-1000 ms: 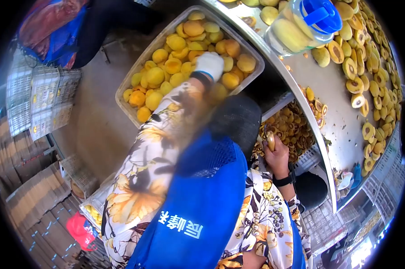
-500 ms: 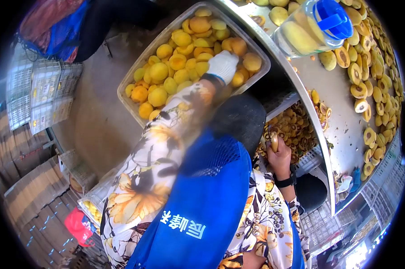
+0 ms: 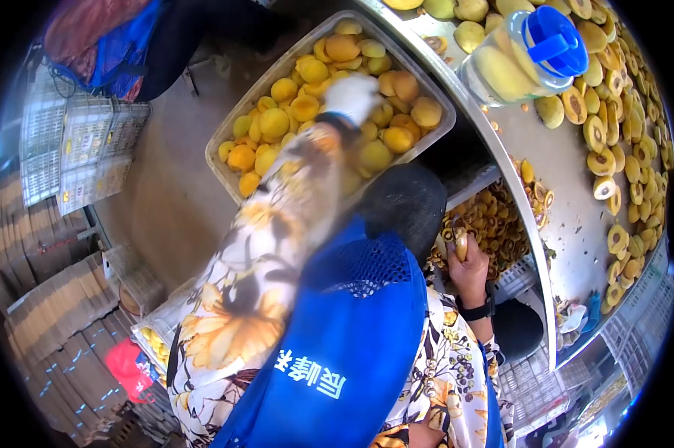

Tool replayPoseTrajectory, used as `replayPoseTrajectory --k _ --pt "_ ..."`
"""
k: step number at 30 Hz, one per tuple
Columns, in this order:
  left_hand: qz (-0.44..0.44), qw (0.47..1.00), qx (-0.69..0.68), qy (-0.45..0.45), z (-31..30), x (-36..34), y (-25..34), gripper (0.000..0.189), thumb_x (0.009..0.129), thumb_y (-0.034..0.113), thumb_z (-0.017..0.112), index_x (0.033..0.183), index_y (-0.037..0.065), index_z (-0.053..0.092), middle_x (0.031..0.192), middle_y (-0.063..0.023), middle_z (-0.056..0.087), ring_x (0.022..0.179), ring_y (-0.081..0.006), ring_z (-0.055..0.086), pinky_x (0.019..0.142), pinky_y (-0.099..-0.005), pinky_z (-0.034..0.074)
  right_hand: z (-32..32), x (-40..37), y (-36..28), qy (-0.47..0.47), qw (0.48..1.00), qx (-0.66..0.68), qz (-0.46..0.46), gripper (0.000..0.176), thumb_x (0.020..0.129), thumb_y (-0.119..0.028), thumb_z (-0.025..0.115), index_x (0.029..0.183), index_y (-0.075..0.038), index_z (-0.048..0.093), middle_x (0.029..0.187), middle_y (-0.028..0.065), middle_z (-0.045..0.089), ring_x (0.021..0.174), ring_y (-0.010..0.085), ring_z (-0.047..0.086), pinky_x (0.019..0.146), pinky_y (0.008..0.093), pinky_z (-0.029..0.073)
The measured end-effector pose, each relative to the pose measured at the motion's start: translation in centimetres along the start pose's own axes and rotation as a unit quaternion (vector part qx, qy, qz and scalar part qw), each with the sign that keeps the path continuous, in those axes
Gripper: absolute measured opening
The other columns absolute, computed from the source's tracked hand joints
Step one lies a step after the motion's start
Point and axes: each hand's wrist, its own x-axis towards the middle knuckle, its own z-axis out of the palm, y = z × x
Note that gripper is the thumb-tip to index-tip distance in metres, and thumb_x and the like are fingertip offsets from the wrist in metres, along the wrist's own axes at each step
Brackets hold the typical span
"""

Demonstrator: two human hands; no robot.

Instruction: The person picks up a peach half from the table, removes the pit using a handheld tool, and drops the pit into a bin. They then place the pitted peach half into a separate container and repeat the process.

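My left hand (image 3: 351, 96), in a white glove and blurred by motion, is over the whole yellow peaches (image 3: 275, 121) in a long metal tray (image 3: 222, 166) on the floor. Whether it holds a peach I cannot tell. My right hand (image 3: 469, 266), bare and with a black wrist band, is shut on a small wooden-handled tool (image 3: 460, 242), held upright beside a crate of peach pits (image 3: 495, 215). My floral sleeves and blue apron fill the lower middle.
A curved metal table (image 3: 568, 205) on the right carries several halved peaches (image 3: 622, 134) and a clear jar with a blue lid (image 3: 532, 46). A black round seat (image 3: 402, 200) is below the tray. White crates (image 3: 75, 149) and cardboard stacks (image 3: 45, 302) stand left. Another person's blue apron (image 3: 105, 46) shows top left.
My left hand has moved from the near right side of the tray up toward its middle. My right hand has stayed beside the pit crate with the tool.
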Motion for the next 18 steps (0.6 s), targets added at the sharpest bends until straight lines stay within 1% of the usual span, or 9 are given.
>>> replayPoseTrajectory --k 1,2,4,7,10,11,14,16,18 --pt "-0.097 0.994 0.022 0.041 -1.9 -1.1 -0.1 0.025 0.074 0.033 0.065 0.086 0.012 0.063 0.085 -0.0125 0.061 0.081 -0.0303 0.062 0.068 -0.042 0.05 -0.1 -0.2 0.5 -0.007 1.0 -0.009 0.004 0.014 0.079 -0.012 0.063 0.091 -0.005 0.058 0.067 0.0193 0.058 0.06 0.0359 0.06 0.052 0.0395 0.047" --pt "-0.162 0.983 0.089 0.017 -3.1 -1.9 -1.2 0.027 0.074 0.034 0.065 0.09 0.012 0.062 0.09 -0.014 0.061 0.083 -0.0287 0.062 0.067 -0.0414 0.05 -0.2 -0.3 0.8 -0.015 1.0 -0.018 0.006 0.017 0.08 -0.014 0.063 0.095 -0.006 0.061 0.068 0.0186 0.061 0.059 0.0344 0.062 0.052 0.0404 0.049" --pt "-0.224 0.959 0.174 -0.028 -2.8 -3.9 -3.9 0.025 0.08 0.03 0.06 0.095 0.01 0.06 0.096 -0.0152 0.059 0.085 -0.0318 0.061 0.065 -0.0421 0.051 0.1 -0.2 1.0 -0.028 0.999 -0.018 0.006 0.018 0.08 -0.012 0.063 0.097 -0.006 0.061 0.067 0.0178 0.061 0.058 0.033 0.063 0.052 0.0389 0.049" --pt "-0.194 0.966 0.172 -0.002 0.6 -6.7 -6.7 0.014 0.084 0.018 0.051 0.093 0.01 0.057 0.092 -0.0148 0.058 0.084 -0.0339 0.061 0.067 -0.0458 0.05 0.7 0.1 0.7 -0.028 0.999 0.029 -0.009 0.021 0.078 -0.009 0.064 0.099 -0.005 0.062 0.07 0.0173 0.062 0.06 0.0318 0.063 0.054 0.0367 0.051" --pt "-0.203 0.97 0.133 -0.016 -1.1 -6.4 -8.2 0.032 0.076 0.023 0.066 0.103 0.013 0.052 0.097 -0.016 0.054 0.082 -0.0356 0.061 0.067 -0.0464 0.05 1.1 -0.1 0.4 0.002 0.999 0.028 -0.028 0.022 0.078 -0.009 0.064 0.1 -0.006 0.062 0.071 0.0168 0.063 0.062 0.0315 0.064 0.055 0.0365 0.051" --pt "-0.196 0.969 0.136 0.063 -1.3 -5.8 -9.1 0.03 0.075 0.024 0.068 0.097 0.012 0.052 0.096 -0.0166 0.053 0.078 -0.0371 0.061 0.064 -0.0457 0.051 1.2 -0.1 0.5 0.0 0.999 0.018 -0.027 0.023 0.078 -0.009 0.064 0.1 -0.006 0.062 0.072 0.0167 0.063 0.062 0.0316 0.064 0.055 0.0365 0.051" --pt "-0.285 0.924 0.219 0.129 -2.6 -2.6 -9.5 0.012 0.083 0.016 0.055 0.095 0.014 0.053 0.092 -0.0138 0.053 0.076 -0.0309 0.063 0.058 -0.0422 0.052 1.4 -0.5 0.7 -0.011 1.0 -0.001 -0.023 0.023 0.078 -0.009 0.064 0.1 -0.006 0.062 0.073 0.0164 0.064 0.063 0.0317 0.064 0.056 0.0365 0.051" --pt "-0.245 0.926 0.265 0.111 -1.3 -1.9 -9.3 0.013 0.087 0.011 0.045 0.097 0.013 0.054 0.091 -0.0115 0.054 0.076 -0.0281 0.063 0.056 -0.0405 0.053 1.3 -0.2 0.7 -0.022 0.999 0.002 -0.028 0.023 0.078 -0.009 0.064 0.101 -0.006 0.062 0.073 0.0163 0.064 0.063 0.0316 0.064 0.057 0.0365 0.051" --pt "-0.177 0.94 0.286 0.057 -0.5 -1.9 -8.4 0.013 0.085 0.016 0.052 0.097 0.013 0.053 0.096 -0.0127 0.052 0.078 -0.0282 0.063 0.059 -0.0417 0.054 0.7 0.1 -0.2 -0.034 0.999 0.015 -0.015 0.026 0.078 -0.01 0.064 0.104 -0.007 0.062 0.075 0.0163 0.065 0.065 0.0303 0.065 0.059 0.0359 0.053"
